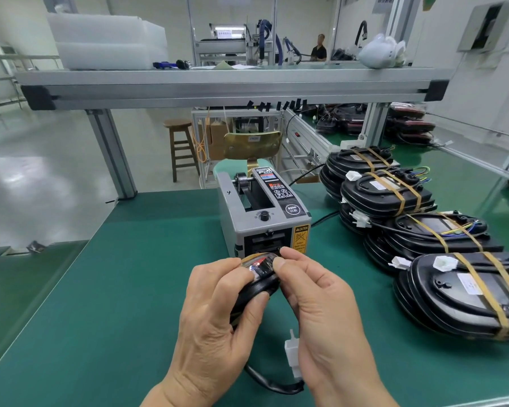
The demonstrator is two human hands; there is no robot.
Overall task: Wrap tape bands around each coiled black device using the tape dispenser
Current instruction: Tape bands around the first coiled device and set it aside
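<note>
A black device (257, 284) with a glossy red-tinted face is held edge-on just in front of the grey tape dispenser (262, 212). My left hand (215, 324) grips its near side, fingers curled round the black rim. My right hand (321, 301) pinches the device's top edge with thumb and forefinger, close to the dispenser's outlet slot (266, 245). The device's black cable (274, 384) and white connector (293, 355) hang below onto the green mat. Whether a tape strip lies under my fingers is hidden.
Several black devices bound with tan tape bands (417, 230) are stacked in a row on the right of the green mat (115, 289). An aluminium shelf rail (232, 86) crosses overhead. Beyond the table stand a wooden stool (182, 148) and a person in the background.
</note>
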